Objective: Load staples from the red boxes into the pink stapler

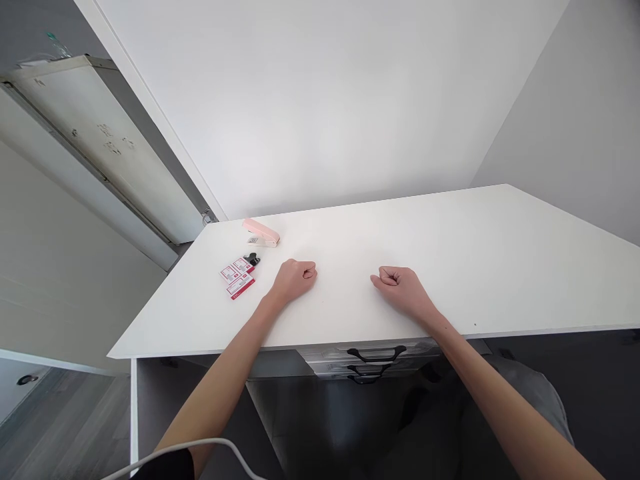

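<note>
Desk (475,253): white, pushed against the wall, both fists resting on it.
Drawers (325,355): grey, black handles, under the desk's near edge.
Left hand (295,279): grip curled into a fist, nothing showing inside.
Right hand (400,283): grip balled tight too, well apart from the small things.
Stapler (261,233): pink, beyond the left hand.
Boxes (237,277): red-and-white, just beside the left hand.
Clip (252,259): black, at the boxes' far end.

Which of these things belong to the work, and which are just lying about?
Work: left hand and right hand, both fisted, empty; nearest them, red-and-white boxes, black clip, pink stapler.
Lying about: drawers under the table, white cable.
</note>
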